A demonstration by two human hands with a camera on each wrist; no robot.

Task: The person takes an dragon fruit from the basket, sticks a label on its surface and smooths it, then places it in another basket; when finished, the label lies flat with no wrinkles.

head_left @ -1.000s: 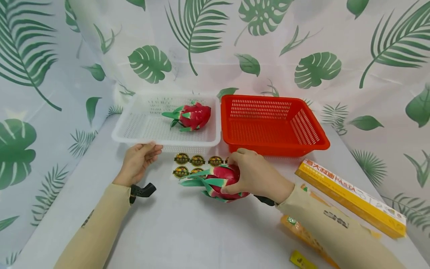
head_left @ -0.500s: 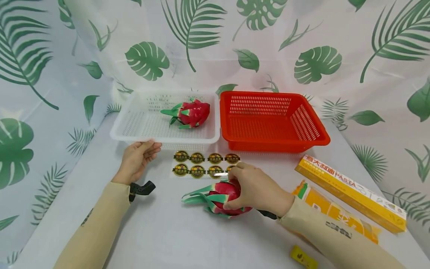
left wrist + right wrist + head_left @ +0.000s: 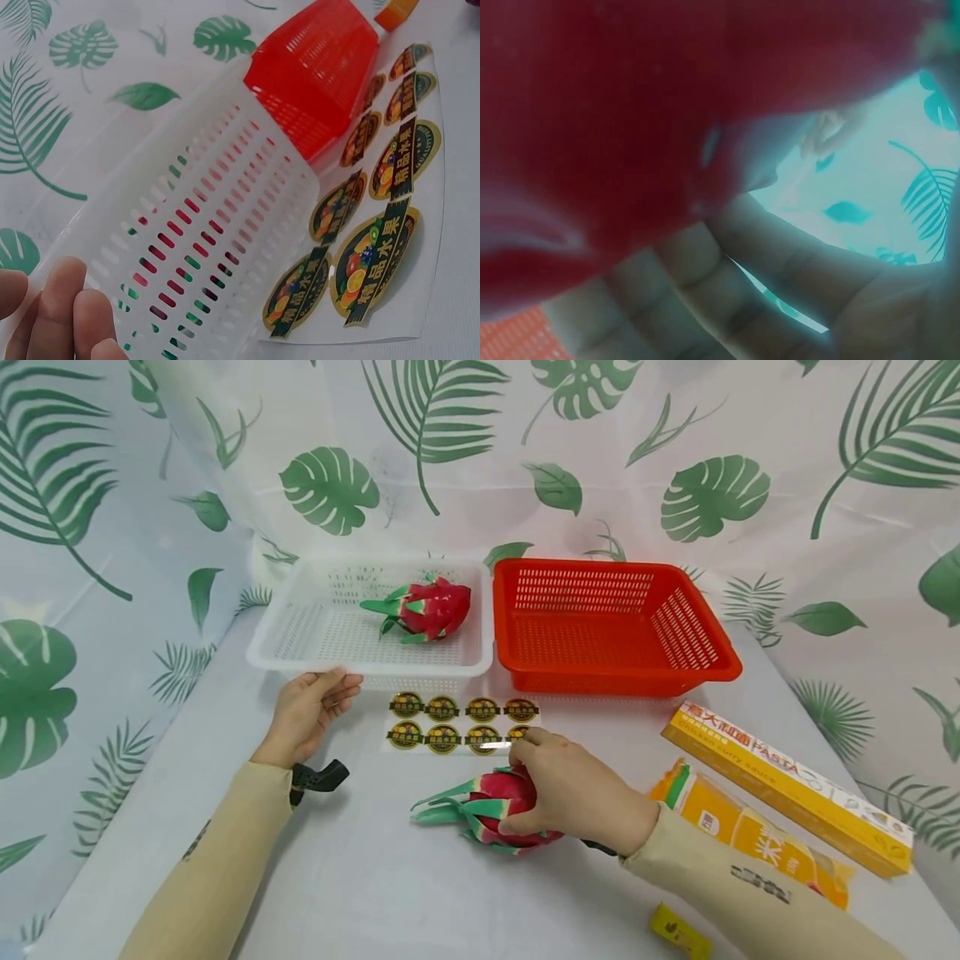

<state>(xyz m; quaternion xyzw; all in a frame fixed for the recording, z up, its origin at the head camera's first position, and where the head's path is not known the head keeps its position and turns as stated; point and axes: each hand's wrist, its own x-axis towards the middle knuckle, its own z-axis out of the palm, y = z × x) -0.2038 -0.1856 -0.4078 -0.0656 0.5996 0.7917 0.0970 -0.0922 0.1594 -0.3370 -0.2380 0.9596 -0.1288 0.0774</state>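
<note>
A red dragon fruit point(image 3: 501, 802) with green scales lies on the white table, its green tips pointing left. My right hand point(image 3: 573, 789) grips its right end from above, thumb on the near side; in the right wrist view the fingers point(image 3: 697, 262) curve against the red skin point(image 3: 630, 112). My left hand point(image 3: 307, 714) pinches the front rim of a white perforated basket point(image 3: 367, 672) near its left corner. Inside that basket rests a second dragon fruit point(image 3: 437, 610). Between the baskets and the held fruit lies a clear sheet of round fruit stickers point(image 3: 442, 722).
A red perforated basket point(image 3: 618, 681) stands right beside the white one. At the right lie a yellow pasta box point(image 3: 787, 789), an orange food packet point(image 3: 750, 827) and a small yellow packet point(image 3: 679, 932). Leaf-printed cloth point(image 3: 480, 468) hangs behind.
My right hand has drawn the dragon fruit toward me, off the sticker sheet, uncovering more stickers. The left hand has stayed at the basket rim. The head view has shifted slightly.
</note>
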